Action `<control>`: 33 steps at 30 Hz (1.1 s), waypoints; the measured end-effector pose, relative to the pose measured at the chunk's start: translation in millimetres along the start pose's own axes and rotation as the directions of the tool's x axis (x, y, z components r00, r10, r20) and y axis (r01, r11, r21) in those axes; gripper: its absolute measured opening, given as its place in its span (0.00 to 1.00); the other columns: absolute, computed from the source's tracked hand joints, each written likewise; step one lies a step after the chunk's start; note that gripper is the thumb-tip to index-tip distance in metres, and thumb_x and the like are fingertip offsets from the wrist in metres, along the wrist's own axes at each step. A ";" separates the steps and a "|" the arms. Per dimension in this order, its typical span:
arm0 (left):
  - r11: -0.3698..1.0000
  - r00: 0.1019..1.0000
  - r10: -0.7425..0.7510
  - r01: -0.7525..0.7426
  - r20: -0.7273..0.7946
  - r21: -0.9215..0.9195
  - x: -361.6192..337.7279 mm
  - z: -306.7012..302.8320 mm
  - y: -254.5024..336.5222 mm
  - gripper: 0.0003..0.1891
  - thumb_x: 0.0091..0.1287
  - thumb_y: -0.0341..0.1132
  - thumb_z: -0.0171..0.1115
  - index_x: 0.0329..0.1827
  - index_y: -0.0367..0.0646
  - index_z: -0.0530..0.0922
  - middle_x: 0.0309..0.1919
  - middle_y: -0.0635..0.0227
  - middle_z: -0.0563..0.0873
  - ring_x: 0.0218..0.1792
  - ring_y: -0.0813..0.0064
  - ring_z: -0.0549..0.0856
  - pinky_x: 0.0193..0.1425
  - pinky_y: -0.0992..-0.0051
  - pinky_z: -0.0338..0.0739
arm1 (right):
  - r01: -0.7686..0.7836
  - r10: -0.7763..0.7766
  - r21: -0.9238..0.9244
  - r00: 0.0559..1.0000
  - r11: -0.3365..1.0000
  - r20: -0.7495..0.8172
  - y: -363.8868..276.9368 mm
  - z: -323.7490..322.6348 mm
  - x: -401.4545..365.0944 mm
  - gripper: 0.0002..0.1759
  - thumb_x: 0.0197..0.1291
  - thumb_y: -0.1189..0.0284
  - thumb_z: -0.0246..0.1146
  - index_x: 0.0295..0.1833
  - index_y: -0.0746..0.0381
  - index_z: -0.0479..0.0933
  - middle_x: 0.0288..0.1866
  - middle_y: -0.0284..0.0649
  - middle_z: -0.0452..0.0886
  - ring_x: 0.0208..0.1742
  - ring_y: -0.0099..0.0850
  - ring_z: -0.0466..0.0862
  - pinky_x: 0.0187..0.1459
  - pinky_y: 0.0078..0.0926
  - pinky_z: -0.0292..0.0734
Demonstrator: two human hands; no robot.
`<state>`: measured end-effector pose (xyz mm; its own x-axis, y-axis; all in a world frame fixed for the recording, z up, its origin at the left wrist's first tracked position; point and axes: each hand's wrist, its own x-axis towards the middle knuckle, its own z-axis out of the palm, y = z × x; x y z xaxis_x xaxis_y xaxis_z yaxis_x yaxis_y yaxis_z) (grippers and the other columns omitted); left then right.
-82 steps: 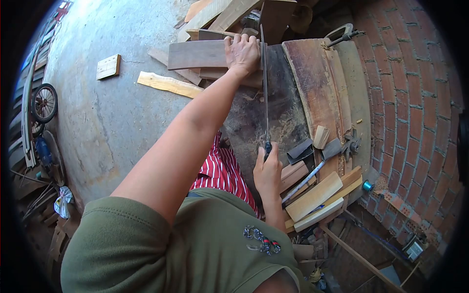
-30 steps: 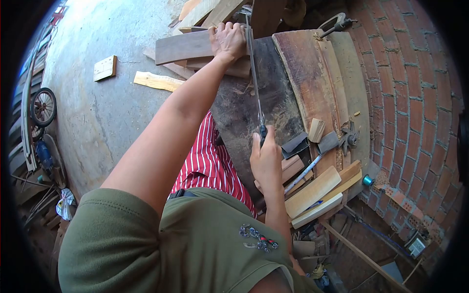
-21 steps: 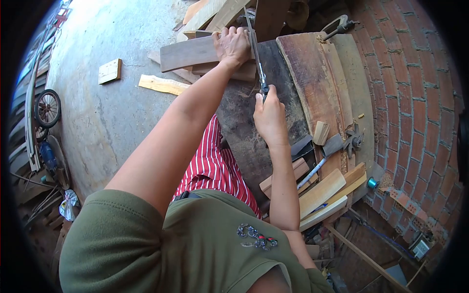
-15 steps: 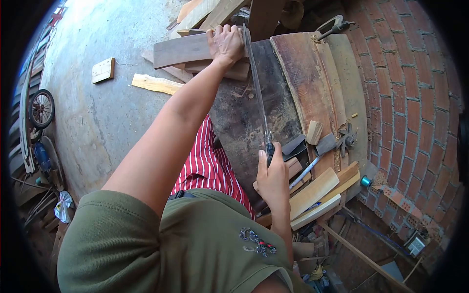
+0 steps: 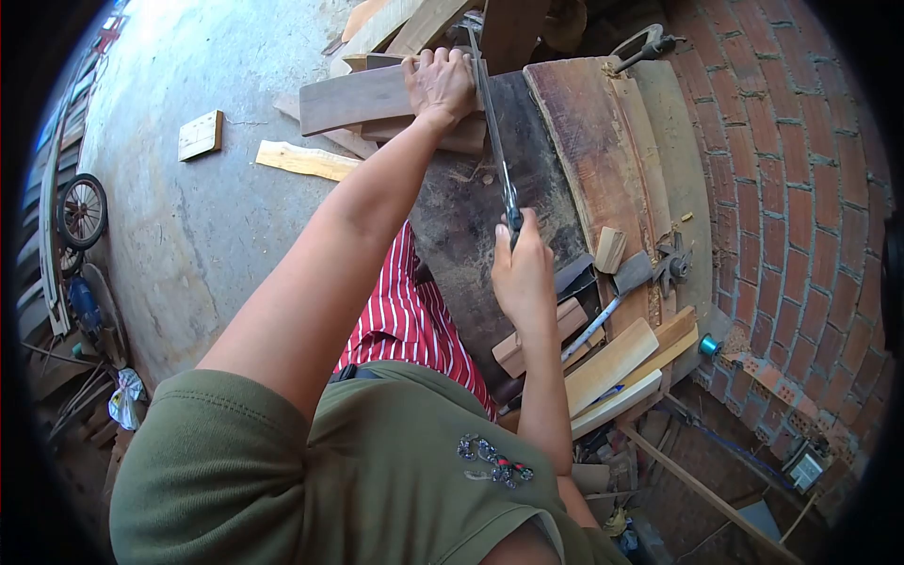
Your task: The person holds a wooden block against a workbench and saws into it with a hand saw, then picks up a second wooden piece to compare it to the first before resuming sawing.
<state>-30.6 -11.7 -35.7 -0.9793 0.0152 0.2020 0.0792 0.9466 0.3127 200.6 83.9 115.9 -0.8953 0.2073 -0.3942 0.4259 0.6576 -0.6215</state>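
My left hand (image 5: pixel 441 87) grips a grey-brown wooden board (image 5: pixel 356 100), its fingers curled over the far edge near the board's right end. Another piece of wood (image 5: pixel 452 137) lies beneath that board. In my right hand (image 5: pixel 524 268) is the dark handle of a handsaw (image 5: pixel 493 127), the fingers closed round it. The saw's long thin blade points away from me and runs past the board's right end, close beside my left hand. Whether the teeth are in the wood cannot be made out.
A dusty dark work surface (image 5: pixel 461 226) lies below the saw. To its right are a thick plank (image 5: pixel 589 141), a clamp (image 5: pixel 645 47), a hammer-like tool (image 5: pixel 629 275) and several wood offcuts (image 5: pixel 607 367). A brick wall (image 5: pixel 782 188) bounds the right side.
My right hand has pushed the saw forward, away from me, so more of the blade reaches beyond the board. My left hand stays on the board.
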 end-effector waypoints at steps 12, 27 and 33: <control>1.000 1.000 0.018 -0.017 -0.012 0.011 -1.5 3.2 -1.6 0.20 0.79 0.47 0.42 0.48 0.47 0.83 0.49 0.62 0.86 0.58 0.62 0.81 0.64 0.53 0.62 | 0.024 -0.024 0.022 1.000 0.999 0.004 10.7 -4.4 -16.9 0.12 0.74 0.71 0.53 0.54 0.68 0.67 0.38 0.66 0.83 0.46 0.64 0.84 0.42 0.59 0.77; 1.000 0.998 0.024 -0.025 -0.060 -0.010 -5.7 8.5 0.5 0.18 0.76 0.46 0.47 0.46 0.48 0.84 0.48 0.66 0.86 0.57 0.65 0.80 0.66 0.55 0.60 | 0.065 -0.068 -0.065 0.997 0.996 -0.037 4.7 12.9 33.6 0.14 0.74 0.69 0.53 0.55 0.69 0.69 0.37 0.66 0.83 0.44 0.63 0.84 0.42 0.57 0.78; 1.000 0.999 0.026 -0.026 -0.035 -0.010 -2.2 1.9 -7.9 0.16 0.76 0.45 0.48 0.46 0.49 0.84 0.48 0.66 0.86 0.57 0.65 0.80 0.66 0.55 0.60 | 0.062 -0.064 -0.082 0.998 0.995 -0.025 -5.4 16.1 31.7 0.13 0.74 0.70 0.53 0.53 0.69 0.69 0.38 0.67 0.83 0.44 0.64 0.84 0.42 0.57 0.78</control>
<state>-29.4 -18.6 -40.4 -0.9698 0.0282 0.2421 0.1064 0.9426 0.3165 172.0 75.3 95.9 -0.9238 0.1828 -0.3363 0.3574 0.7263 -0.5871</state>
